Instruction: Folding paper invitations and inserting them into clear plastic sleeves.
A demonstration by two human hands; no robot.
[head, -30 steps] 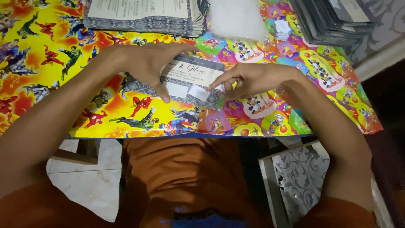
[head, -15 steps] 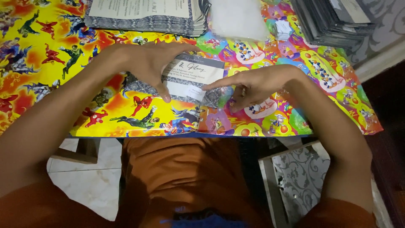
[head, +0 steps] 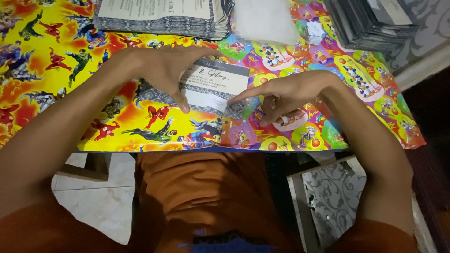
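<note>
Head view, looking down on a surface (head: 70,136) covered with bright cartoon-printed sheets: yellow-orange with costumed figures on the left half, multicoloured with round cartoon medallions on the right half.

Centre: one card (head: 213,89), grey patterned border with a pale printed panel, lying flat on the surface. The left hand (head: 164,70) rests over its 9 o'clock edge, fingers spread and pressed down, thumb along the near edge; it is not closed around anything. The right hand (head: 288,93) lies at 3 o'clock of the card, index finger extended so its tip touches the card's lower right corner, the other fingers curled loosely under the palm and holding nothing visible.

At 12 o'clock of the card: one stack of like cards (head: 161,16), fanned at its right edge, well apart from both hands. At 1 o'clock: one pile of clear plastic sleeves (head: 265,18). At 2 o'clock, by the far corner: one darker stack of folded cards (head: 370,21). Nothing lies between the hands and the card.

Below the near edge: the person's orange-clad lap (head: 201,197), pale floor tiles (head: 89,201) at 7 o'clock, and one grey scroll-patterned panel (head: 328,201) at 5 o'clock. Room lighting is dim beyond the right edge.
</note>
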